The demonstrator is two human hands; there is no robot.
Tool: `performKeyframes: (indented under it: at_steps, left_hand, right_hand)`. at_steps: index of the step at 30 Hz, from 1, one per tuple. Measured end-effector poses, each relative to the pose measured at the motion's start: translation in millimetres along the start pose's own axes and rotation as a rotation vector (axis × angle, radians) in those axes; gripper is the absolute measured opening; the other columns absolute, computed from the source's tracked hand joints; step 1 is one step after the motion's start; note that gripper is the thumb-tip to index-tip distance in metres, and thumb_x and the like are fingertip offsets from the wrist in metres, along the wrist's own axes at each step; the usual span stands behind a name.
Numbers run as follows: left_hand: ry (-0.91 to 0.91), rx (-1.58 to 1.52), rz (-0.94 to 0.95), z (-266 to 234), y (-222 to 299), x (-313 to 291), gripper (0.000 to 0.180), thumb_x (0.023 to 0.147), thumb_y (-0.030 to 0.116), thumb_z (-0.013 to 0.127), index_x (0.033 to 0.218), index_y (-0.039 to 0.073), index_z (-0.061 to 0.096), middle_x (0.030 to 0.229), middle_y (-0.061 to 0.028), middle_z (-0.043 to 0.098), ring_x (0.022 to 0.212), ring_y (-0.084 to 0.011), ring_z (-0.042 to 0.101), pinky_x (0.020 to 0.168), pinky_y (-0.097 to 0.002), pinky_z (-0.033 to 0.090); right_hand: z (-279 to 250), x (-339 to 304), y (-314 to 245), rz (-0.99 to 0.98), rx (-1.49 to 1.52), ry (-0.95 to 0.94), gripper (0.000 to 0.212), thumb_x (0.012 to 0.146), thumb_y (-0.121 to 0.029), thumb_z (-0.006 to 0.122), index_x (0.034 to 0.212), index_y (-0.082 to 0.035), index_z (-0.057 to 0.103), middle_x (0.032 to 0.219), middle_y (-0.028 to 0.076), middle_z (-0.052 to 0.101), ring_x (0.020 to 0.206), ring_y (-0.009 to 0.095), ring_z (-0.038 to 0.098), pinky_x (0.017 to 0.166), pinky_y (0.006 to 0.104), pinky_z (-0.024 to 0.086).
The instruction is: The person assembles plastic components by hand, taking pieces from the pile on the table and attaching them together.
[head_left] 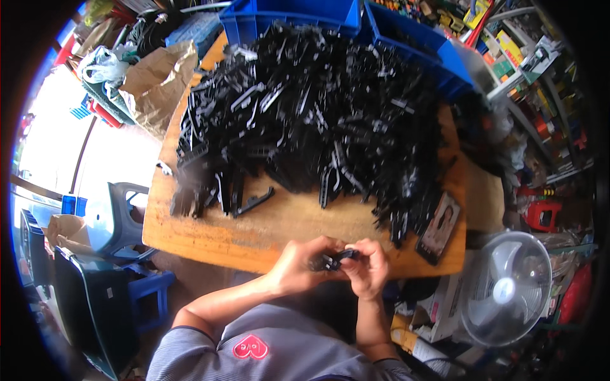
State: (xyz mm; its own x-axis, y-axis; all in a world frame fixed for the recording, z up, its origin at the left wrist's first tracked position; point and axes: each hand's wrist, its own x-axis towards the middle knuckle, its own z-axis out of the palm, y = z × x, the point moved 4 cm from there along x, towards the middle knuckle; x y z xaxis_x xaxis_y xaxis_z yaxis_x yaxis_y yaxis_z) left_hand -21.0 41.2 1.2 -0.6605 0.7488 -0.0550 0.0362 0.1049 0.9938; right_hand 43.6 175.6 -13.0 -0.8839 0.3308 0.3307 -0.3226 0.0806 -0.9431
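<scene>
Close to the table's front edge, my left hand (300, 265) and my right hand (368, 267) meet around a small black plastic part (333, 260). Both hands are closed on it, the right one pinching its end between thumb and fingers. The fingers cover much of the part, so its full shape does not show. Beyond my hands, a large heap of black plastic parts (305, 120) spreads over the table. Many are long and narrow. One loose curved black strip (255, 200) lies at the heap's near edge.
The wooden table (210, 235) has blue bins (289, 16) behind the heap. A phone (440, 230) lies at its right edge. A fan (505, 289) stands to the right. On the left are a brown paper bag (159, 86) and a plastic chair (121, 219).
</scene>
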Motion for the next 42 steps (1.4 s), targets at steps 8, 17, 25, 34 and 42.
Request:
performKeyframes:
  at_steps: [8,17,25,34,42]
  left_hand:
    - [-0.015,-0.268,0.129,-51.0,110.8,142.1,0.033,0.074,0.020,0.070,0.099,0.003,0.055,0.077,-0.0060,0.061,0.061,-0.0122,0.056,0.053,-0.0245,0.044]
    - [0.368,0.149,0.530,-90.0,218.3,356.2,0.076,0.064,0.038,0.076,0.124,0.000,0.048,0.120,-0.0178,0.055,0.113,-0.0280,0.051,0.097,-0.0321,0.037]
    - [0.787,1.424,0.481,-150.2,77.7,101.5,0.068,0.074,0.030,0.068,0.133,0.011,0.041,0.133,-0.0151,0.042,0.127,-0.0337,0.034,0.103,-0.0446,0.026]
    - [0.442,1.003,0.533,-129.6,22.4,61.7,0.061,0.071,0.035,0.066,0.123,0.007,0.047,0.118,-0.0121,0.048,0.110,-0.0295,0.041,0.095,-0.0430,0.029]
    - [0.300,0.996,0.584,-106.6,15.8,61.4,0.043,0.069,0.027,0.067,0.105,0.005,0.058,0.103,-0.0136,0.054,0.096,-0.0309,0.048,0.086,-0.0401,0.038]
  right_hand:
    - [-25.3,-1.0,10.6,0.040,-0.045,0.104,0.038,0.087,-0.020,0.059,0.115,0.004,0.047,0.104,0.014,0.056,0.069,0.011,0.052,0.063,0.0234,0.045]
    - [-11.3,12.2,-2.2,0.008,-0.296,-0.031,0.017,0.079,-0.004,0.065,0.095,-0.002,0.060,0.083,0.008,0.061,0.066,0.015,0.056,0.060,0.0260,0.045]
    - [1.0,17.2,-3.4,-0.072,-0.461,-0.127,0.010,0.078,-0.007,0.066,0.086,-0.005,0.062,0.080,0.011,0.061,0.070,0.026,0.061,0.061,0.0327,0.048]
    - [7.2,18.0,-0.7,-0.079,-0.597,-0.091,0.008,0.081,-0.009,0.064,0.085,-0.003,0.061,0.074,0.006,0.058,0.059,0.017,0.057,0.053,0.0274,0.044]
    - [10.1,14.1,4.9,-0.032,-0.579,-0.125,0.007,0.083,-0.010,0.063,0.085,-0.003,0.061,0.075,0.007,0.059,0.063,0.019,0.057,0.056,0.0279,0.044]
